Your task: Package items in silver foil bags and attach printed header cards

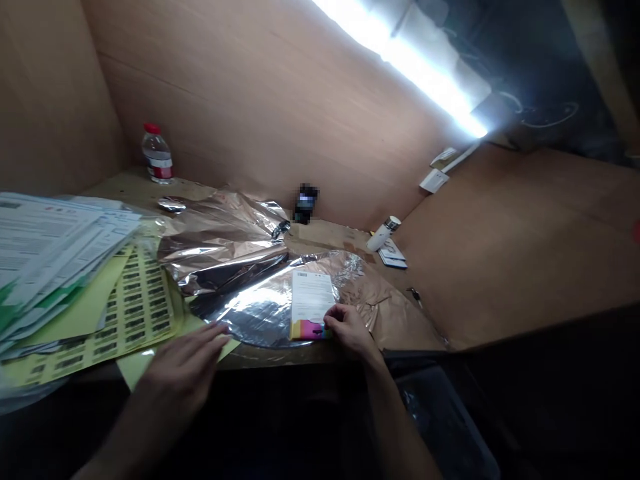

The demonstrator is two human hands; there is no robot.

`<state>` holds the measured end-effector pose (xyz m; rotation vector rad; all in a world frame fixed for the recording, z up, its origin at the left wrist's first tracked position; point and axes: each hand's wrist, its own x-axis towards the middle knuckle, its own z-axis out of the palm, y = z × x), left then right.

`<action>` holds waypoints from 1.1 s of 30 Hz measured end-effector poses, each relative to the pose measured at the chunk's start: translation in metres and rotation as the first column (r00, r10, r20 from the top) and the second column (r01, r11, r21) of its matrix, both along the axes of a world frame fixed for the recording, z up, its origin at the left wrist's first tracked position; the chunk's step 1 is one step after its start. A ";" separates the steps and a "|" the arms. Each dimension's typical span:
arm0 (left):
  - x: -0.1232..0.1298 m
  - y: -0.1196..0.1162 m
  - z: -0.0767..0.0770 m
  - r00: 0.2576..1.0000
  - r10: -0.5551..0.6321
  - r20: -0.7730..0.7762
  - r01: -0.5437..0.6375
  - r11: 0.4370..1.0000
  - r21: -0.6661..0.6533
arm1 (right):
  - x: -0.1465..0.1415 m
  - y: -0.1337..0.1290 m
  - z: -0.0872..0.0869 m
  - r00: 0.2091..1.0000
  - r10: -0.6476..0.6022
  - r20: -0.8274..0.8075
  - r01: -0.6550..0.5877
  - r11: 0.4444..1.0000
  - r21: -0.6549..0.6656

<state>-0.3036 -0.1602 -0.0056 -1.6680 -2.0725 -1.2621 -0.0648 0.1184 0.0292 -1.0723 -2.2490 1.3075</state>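
A flat printed packet [311, 297] lies on the silver foil sheet [255, 310] near the front edge of the bench. Its upper part is white with fine text and a barcode; its lower end is yellow, pink and blue with a dark hang slot. My right hand [349, 327] pinches the packet's lower right edge between thumb and fingers. To the left, my left hand [183, 363] has its fingers stretched out over a small yellow sheet [131, 373] at the bench edge. Nothing shows in its fingers, though its underside is hidden.
Yellow sheets of barcode labels [143, 300] and a stack of printed papers [50, 247] cover the left side. Crumpled foil [225, 233] lies behind. A red-capped bottle [157, 157], a blurred-out device [305, 203] and a white flask [383, 235] stand along the wooden walls.
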 end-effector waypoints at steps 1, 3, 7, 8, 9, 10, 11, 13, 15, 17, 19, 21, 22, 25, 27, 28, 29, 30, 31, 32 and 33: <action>0.013 0.019 0.005 0.995 -0.087 -0.041 0.087 0.996 -0.015 | -0.003 -0.001 -0.004 1.000 -0.004 0.013 0.004 1.000 0.009; 0.038 0.056 0.009 0.962 -0.254 -0.099 0.244 0.965 -0.102 | -0.011 -0.004 -0.010 0.999 -0.011 0.053 0.009 0.999 0.032; 0.067 0.107 0.001 0.907 -0.411 -0.094 0.369 0.882 -0.294 | -0.016 -0.008 -0.010 0.984 -0.081 0.159 0.055 0.985 0.161; 0.069 0.113 -0.003 0.909 -0.407 -0.089 0.361 0.876 -0.319 | -0.013 -0.007 -0.009 0.976 -0.118 0.181 0.079 0.975 0.210; 0.071 0.117 -0.005 0.915 -0.395 -0.086 0.346 0.874 -0.341 | -0.009 -0.005 -0.008 0.967 -0.161 0.197 0.107 0.960 0.257; 0.071 0.119 -0.007 0.920 -0.382 -0.089 0.329 0.874 -0.358 | -0.004 -0.004 -0.007 0.955 -0.211 0.210 0.140 0.941 0.308; 0.072 0.121 -0.008 0.922 -0.375 -0.096 0.316 0.873 -0.372 | 0.001 -0.002 -0.006 0.939 -0.264 0.221 0.174 0.917 0.358; 0.075 0.122 -0.006 0.919 -0.375 -0.118 0.303 0.868 -0.394 | 0.010 -0.001 -0.005 0.912 -0.344 0.225 0.235 0.884 0.404; 0.078 0.124 -0.002 0.925 -0.345 -0.158 0.258 0.877 -0.406 | 0.013 -0.006 -0.002 0.920 -0.339 0.198 0.263 0.907 0.329; 0.078 0.126 0.003 0.944 -0.257 -0.207 0.161 0.907 -0.390 | 0.012 -0.017 0.005 0.965 -0.249 0.087 0.235 0.961 0.144; 0.070 0.125 0.009 0.970 -0.159 -0.183 0.092 0.940 -0.329 | 0.010 -0.032 0.016 0.988 -0.104 -0.113 0.093 0.991 -0.098; 0.056 0.123 0.017 0.997 -0.074 0.013 0.075 0.968 -0.239 | 0.010 -0.047 0.025 0.950 -0.031 -0.312 -0.056 0.962 -0.267; 0.050 0.121 0.022 0.982 -0.012 0.186 0.051 0.978 -0.203 | 0.010 -0.054 0.026 0.930 -0.044 -0.366 -0.075 0.949 -0.305; 0.052 0.120 0.034 0.660 0.206 0.722 -0.067 0.974 -0.217 | 0.011 -0.078 0.013 0.914 -0.178 -0.365 0.066 0.952 -0.299; 0.075 0.122 0.035 0.414 0.239 0.878 -0.042 0.969 -0.244 | 0.008 -0.093 -0.005 0.890 -0.230 -0.393 0.109 0.946 -0.305; 0.090 0.125 0.033 0.360 0.208 0.910 0.014 0.973 -0.228 | 0.005 -0.098 -0.014 0.863 -0.263 -0.432 0.127 0.939 -0.319; 0.105 0.129 0.030 0.350 0.155 0.924 0.093 0.976 -0.199 | 0.004 -0.101 -0.021 0.814 -0.326 -0.480 0.172 0.926 -0.337; 0.119 0.134 0.026 0.373 0.083 0.924 0.185 0.969 -0.162 | 0.004 -0.100 -0.026 0.749 -0.403 -0.525 0.232 0.903 -0.363; 0.129 0.139 0.022 0.413 -0.003 0.911 0.278 0.953 -0.123 | 0.007 -0.094 -0.027 0.678 -0.481 -0.556 0.293 0.870 -0.395; 0.135 0.144 0.019 0.458 -0.096 0.884 0.369 0.925 -0.090 | 0.012 -0.084 -0.026 0.607 -0.547 -0.577 0.351 0.836 -0.422; 0.135 0.147 0.016 0.504 -0.187 0.843 0.444 0.893 -0.068 | 0.022 -0.069 -0.022 0.550 -0.593 -0.589 0.400 0.805 -0.437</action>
